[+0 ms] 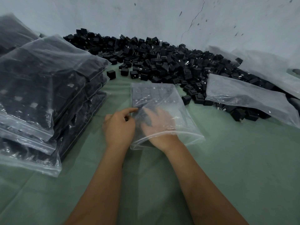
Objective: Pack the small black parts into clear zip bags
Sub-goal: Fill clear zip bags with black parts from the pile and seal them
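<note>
A clear zip bag point(186, 127) lies on the green table cover in front of me, its open mouth toward me. Rows of small black parts point(146, 95) fill its far half. My right hand point(158, 125) is inside the bag up to the wrist, fingers spread and blurred, lying on the parts there. My left hand point(120, 125) is outside at the bag's left edge; its index finger and thumb pinch the plastic, and the other fingers are curled. A big pile of loose black parts point(162, 62) lies beyond the bag against the wall.
A stack of filled zip bags point(40, 88) stands at the left. Empty clear bags point(246, 98) lie on the pile at the right. The cracked wall point(146, 17) closes the back. Green table cover point(227, 168) stretches toward me.
</note>
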`<state>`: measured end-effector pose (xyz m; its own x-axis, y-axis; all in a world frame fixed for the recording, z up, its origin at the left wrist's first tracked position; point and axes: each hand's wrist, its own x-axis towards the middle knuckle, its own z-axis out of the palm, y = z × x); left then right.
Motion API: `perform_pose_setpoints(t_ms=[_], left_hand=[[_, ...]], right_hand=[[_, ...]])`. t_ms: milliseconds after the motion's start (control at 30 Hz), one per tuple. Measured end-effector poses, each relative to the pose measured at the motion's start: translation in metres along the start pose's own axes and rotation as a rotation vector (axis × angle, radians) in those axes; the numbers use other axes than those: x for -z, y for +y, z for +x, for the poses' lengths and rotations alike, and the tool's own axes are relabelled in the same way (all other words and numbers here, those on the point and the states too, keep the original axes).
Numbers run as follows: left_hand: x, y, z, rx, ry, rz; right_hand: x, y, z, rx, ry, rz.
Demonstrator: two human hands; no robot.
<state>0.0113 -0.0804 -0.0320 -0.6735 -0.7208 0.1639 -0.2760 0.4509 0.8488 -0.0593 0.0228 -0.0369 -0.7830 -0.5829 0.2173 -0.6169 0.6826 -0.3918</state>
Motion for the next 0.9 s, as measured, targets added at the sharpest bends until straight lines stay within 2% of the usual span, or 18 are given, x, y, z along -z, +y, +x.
perform_pose_setpoints(t_ms=[133, 200, 300, 400, 500, 533, 567, 633, 700, 767, 833, 900], left_hand=[[0.0, -0.002, -0.001, -0.075, -0.053, 0.186], [0.001, -0.003, -0.001, -0.075, -0.073, 0.22], [0.001, -0.003, -0.001, -0.075, -0.09, 0.252], [0.002, -0.003, -0.001, -0.082, -0.094, 0.271], [0.002, -0.003, -0.002, -0.087, -0.093, 0.274], [0.002, -0.003, -0.002, -0.085, -0.091, 0.273], [0.001, -0.003, -0.002, -0.083, -0.091, 0.27], [0.001, -0.003, -0.003, -0.08, -0.088, 0.262], [0.0, -0.003, -0.003, -0.08, -0.079, 0.258], [0.0, -0.004, -0.003, -0.075, -0.072, 0.244], [-0.001, -0.004, -0.003, -0.074, -0.066, 0.226], [-0.001, -0.004, -0.002, -0.074, -0.058, 0.221]], right_hand=[[0.004, -0.002, -0.009, 0.056, 0.029, -0.093], [0.008, -0.004, -0.016, 0.052, -0.015, -0.099], [0.023, -0.005, -0.034, -0.015, -0.25, -0.031], [0.053, -0.004, -0.053, 0.056, -0.479, 0.067], [0.096, 0.007, -0.06, 0.056, -0.71, 0.425], [0.111, 0.014, -0.061, 0.057, -0.729, 0.58], [0.125, 0.023, -0.062, 0.071, -0.659, 0.736], [0.142, 0.05, -0.058, -0.018, -0.277, 1.009], [0.141, 0.084, -0.05, -0.321, 0.214, 1.07], [0.131, 0.122, -0.041, -0.67, 0.615, 0.939], [0.121, 0.16, -0.035, -0.933, 0.81, 0.74], [0.118, 0.189, -0.035, -1.106, 0.775, 0.474]])
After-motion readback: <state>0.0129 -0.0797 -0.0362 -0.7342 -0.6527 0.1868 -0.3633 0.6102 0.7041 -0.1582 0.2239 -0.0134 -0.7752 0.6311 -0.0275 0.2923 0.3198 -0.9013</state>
